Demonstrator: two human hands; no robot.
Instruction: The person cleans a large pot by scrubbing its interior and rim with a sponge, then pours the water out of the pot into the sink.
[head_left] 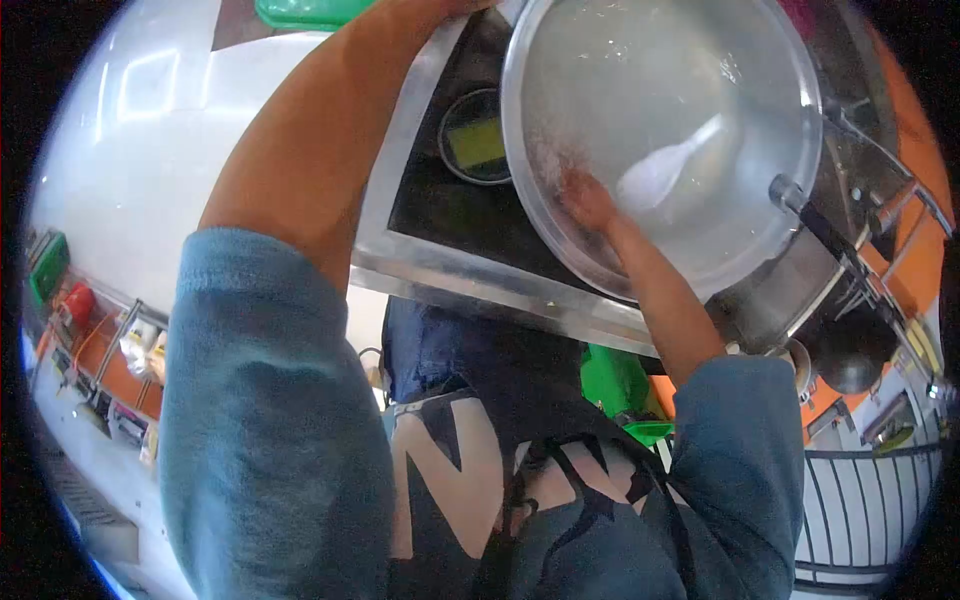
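Note:
A large round metal basin (660,255) holds cloudy water. My right hand (588,200) reaches into it at the lower left side; its fingers are blurred under the water. Beside that hand lies a white spoon-shaped object (660,175), apart from it. My left hand (450,6) is at the top edge of the view near the basin's upper left rim, mostly cut off, with its fingers hidden. A yellow-green rectangular pad (476,144) sits in a round dark dish (447,165) left of the basin.
The basin rests over a dark surface with a metal edge (470,275). A tap (787,193) overhangs its right rim. A green item (310,12) lies at the upper left. A dark round pan (852,358) and metal racks stand at the right.

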